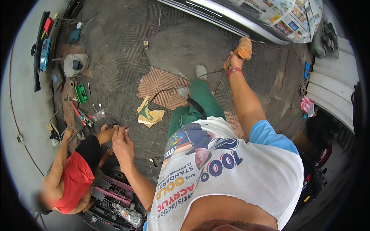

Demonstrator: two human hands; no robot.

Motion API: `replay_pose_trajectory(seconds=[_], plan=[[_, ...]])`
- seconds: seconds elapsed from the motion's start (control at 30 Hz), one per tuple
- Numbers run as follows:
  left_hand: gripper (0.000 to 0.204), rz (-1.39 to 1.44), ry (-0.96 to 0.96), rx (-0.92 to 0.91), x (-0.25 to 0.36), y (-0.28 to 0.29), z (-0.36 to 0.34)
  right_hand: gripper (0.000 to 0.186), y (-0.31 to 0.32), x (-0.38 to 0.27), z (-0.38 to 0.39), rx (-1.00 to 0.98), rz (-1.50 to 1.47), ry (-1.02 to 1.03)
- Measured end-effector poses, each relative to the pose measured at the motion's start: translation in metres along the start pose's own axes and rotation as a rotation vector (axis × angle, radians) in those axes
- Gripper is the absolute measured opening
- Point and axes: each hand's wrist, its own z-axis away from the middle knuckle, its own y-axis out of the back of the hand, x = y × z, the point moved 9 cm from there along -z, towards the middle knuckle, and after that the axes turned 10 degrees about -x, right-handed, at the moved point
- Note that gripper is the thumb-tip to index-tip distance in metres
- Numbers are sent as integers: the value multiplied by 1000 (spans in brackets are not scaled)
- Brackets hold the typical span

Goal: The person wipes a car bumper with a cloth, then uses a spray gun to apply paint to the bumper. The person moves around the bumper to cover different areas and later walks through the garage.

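Right hand: the right hand (235, 61) is gripping the narrow end of an orange-wrapped tool (244, 47); its fingers are closing around the handle.
Wrist: a red watch (233, 71) is circling it just below that hand.
Orange-wrapped tool: it is sitting at the far end of the outstretched right arm, near the lower edge of a silver car panel (216, 15) — whether the two are touching, I cannot tell.
Left hand: the left hand (123, 144) is reaching out to the person's left, its fingers bending together and pinching a dark cord (162, 91).
Dark cord: it is trailing from the tool's end past the person's feet and on toward the left hand.
Panel top: newspaper sheets (285, 17) are covering the area above the silver edge.
Floor: a creased yellowish paper (149, 114) is lying between the left hand and the green trousers (201, 98).
Left wall side: a whitish bucket (70, 65) is standing near an open green case (81, 93) — loose tools are lying around it.
Co-worker: a person in a red top (79, 177) is sitting low at the left, holding one arm toward the tools.
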Motion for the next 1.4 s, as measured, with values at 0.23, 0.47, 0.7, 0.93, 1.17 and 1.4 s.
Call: replay_pose_trajectory(seconds=[0.23, 0.47, 0.7, 0.93, 1.17, 1.4], plan=[[22, 15, -26, 107, -43, 59, -30, 49, -178, -13, 18, -273, 162, 148], [23, 28, 118, 128, -78, 123, -81, 46, -359, -14, 24, -340, 199, 229], [27, -32, 133, 110, -81, 171, -151, 61, -512, -44, 71, -474, 462, 228], [35, 56, 126, 87, -74, 205, -215, 59, -559, -6, 18, -542, 551, 200], [31, 66, 99, 181, -87, 254, -259, 66, -442, 39, 11, -95, 391, -79], [36, 46, -13, 308, -124, 315, -325, 76, -447, -13, 95, 393, 7, -100]])
